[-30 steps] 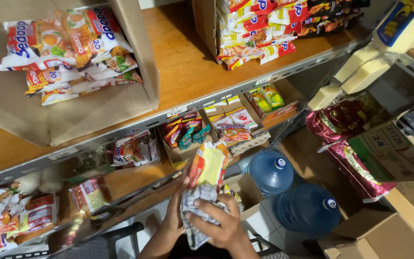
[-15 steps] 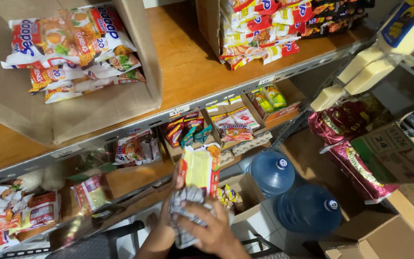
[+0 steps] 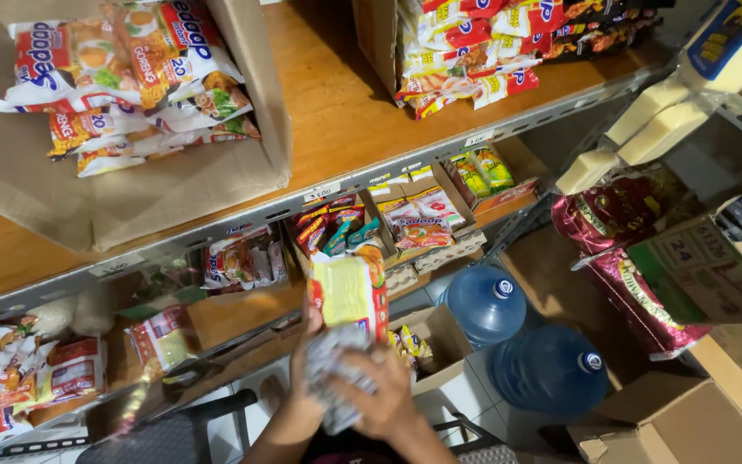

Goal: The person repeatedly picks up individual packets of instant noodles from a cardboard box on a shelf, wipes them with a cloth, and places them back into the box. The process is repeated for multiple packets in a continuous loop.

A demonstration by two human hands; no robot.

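Note:
Low in the middle of the head view, both my hands grip a stack of instant noodle packets (image 3: 349, 296), yellow and red on top, grey-white below. My left hand (image 3: 307, 361) clasps the stack's left side. My right hand (image 3: 384, 395) wraps over its lower front. The stack is upright, in front of the lower wooden shelf (image 3: 234, 314). Fingers hide much of the lower packets.
An open cardboard box (image 3: 242, 163) of noodle packets sits on the top wooden shelf (image 3: 345, 103); more packets (image 3: 465, 51) lie at its right. Small snack boxes (image 3: 414, 215) line the lower shelf. Two blue water jugs (image 3: 517, 335), a dark chair (image 3: 173, 430), cartons (image 3: 672, 421) and red bags (image 3: 620, 241) stand on the floor.
The stack has shifted slightly right and lifted a little, and my right hand has slid lower over its front. The view has tipped a little to the left.

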